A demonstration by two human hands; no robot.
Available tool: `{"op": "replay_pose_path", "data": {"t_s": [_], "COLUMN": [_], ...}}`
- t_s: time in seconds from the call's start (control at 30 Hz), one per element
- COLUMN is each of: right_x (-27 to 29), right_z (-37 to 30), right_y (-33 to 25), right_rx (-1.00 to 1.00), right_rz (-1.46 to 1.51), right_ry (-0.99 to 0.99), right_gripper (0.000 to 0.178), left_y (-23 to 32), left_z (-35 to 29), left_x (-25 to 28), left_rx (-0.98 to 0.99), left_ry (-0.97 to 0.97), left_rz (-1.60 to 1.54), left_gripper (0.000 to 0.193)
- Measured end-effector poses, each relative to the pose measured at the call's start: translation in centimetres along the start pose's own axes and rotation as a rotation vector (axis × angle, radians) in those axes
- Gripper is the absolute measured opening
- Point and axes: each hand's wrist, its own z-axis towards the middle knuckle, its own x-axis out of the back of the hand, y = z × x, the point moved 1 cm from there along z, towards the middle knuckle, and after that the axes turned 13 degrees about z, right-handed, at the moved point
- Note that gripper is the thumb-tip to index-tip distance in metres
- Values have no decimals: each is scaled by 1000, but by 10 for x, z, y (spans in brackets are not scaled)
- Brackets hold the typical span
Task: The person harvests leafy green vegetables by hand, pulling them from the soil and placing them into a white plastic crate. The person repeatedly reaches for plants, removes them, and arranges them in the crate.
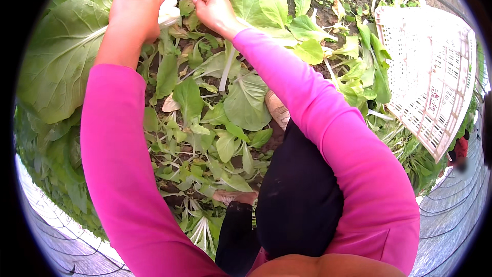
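Note:
At the upper left, my left hand [134, 14] is closed round a large leafy green, with its index finger stretched out. The plant's white stem base [169, 12] sticks out beside the fingers, and a broad green leaf [56, 54] spreads to the left of the hand. My right hand [214, 11] is just to the right of that base, its fingers closed in a pinch. A thin sliver shows at its fingertips, too small to name. A small gap separates the two hands.
Loose leaves [248, 100] and cut stems cover the soil below my hands. A white plastic basket [410, 61] with slotted walls lies tilted at the right. My knee in black trousers [300, 195] and a foot [277, 107] are among the leaves. More leafy plants grow along the left.

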Motion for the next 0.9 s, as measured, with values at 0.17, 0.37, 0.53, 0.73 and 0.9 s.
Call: {"op": "replay_pose_path", "data": {"t_s": [0.17, 0.37, 0.53, 0.73, 0.9], "right_x": [4, 6, 3, -22, -30], "right_z": [-1, -4, 2, 15, 3], "right_y": [-2, -5, 12, 2, -14], "right_rx": [-197, -652, -793, -864, -814], "right_rz": [302, 831, 1196, 1078, 914], "right_ry": [-28, -62, -147, -27, 59], "right_gripper": [35, 35, 16, 12, 19], "left_y": [1, -1, 2, 14, 19], "left_z": [14, 17, 14, 18, 10], "left_x": [-28, -45, -54, -72, -69], "left_rx": [110, 129, 140, 169, 184], "left_ry": [-43, 2, 43, 95, 76], "left_rz": [4, -66, -71, -73, -43], "left_gripper": [63, 65, 69, 61, 51]}}
